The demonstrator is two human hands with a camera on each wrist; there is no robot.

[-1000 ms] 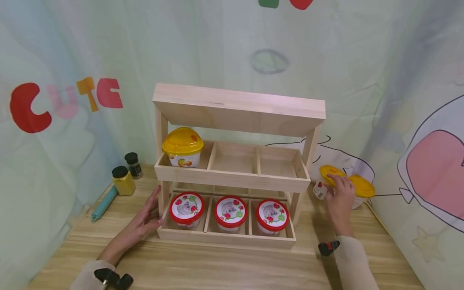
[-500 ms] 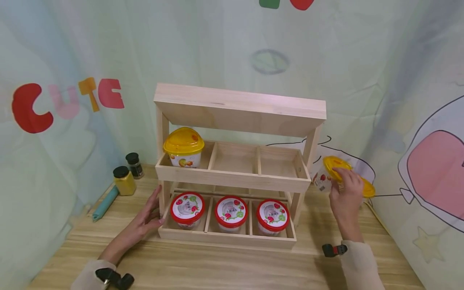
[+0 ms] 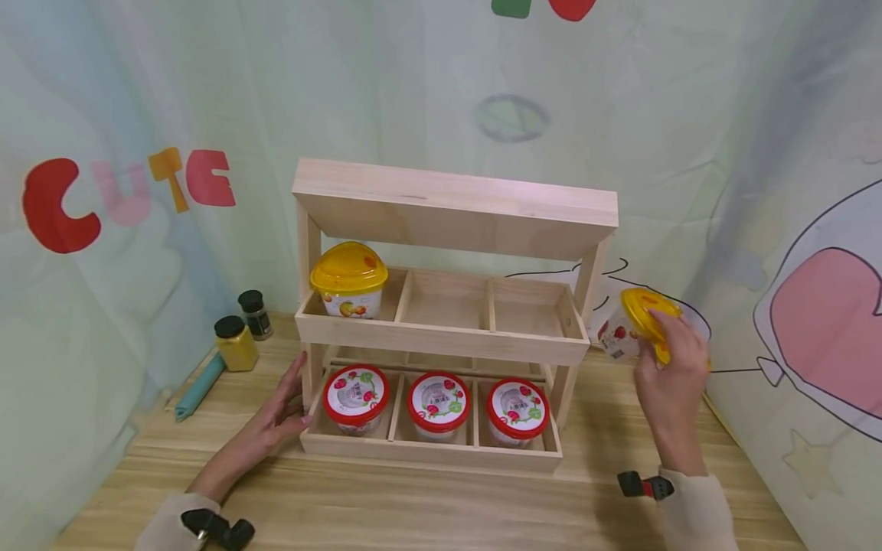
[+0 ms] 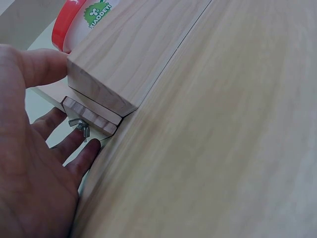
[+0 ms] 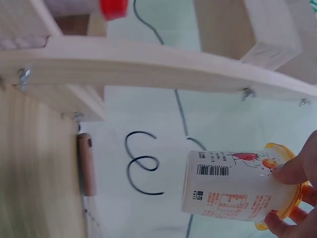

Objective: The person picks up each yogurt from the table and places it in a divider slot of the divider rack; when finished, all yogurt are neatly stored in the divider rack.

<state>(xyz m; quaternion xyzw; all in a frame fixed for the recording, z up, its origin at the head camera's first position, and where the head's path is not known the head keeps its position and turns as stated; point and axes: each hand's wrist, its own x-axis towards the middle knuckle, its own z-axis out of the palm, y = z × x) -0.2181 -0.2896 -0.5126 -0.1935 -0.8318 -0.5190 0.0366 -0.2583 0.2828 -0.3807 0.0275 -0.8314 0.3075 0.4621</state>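
Lifting a yellow-lidded cup (image 3: 630,330) off the bench (image 3: 427,497) at the right of the frame, we are holding it tipped on its side, our right hand (image 3: 671,367) with fingers (image 5: 292,168) clamped round its lid; a second ago it was standing beside a twin cup, so it is now free to travel. Our left hand (image 3: 279,413), fingers straight, is bracing the wooden rack (image 3: 448,337). Legible writing: "NIAODEYI", or close to it, on a red-lidded tub (image 4: 81,17), and "CUTE" (image 3: 124,195) at upper left.
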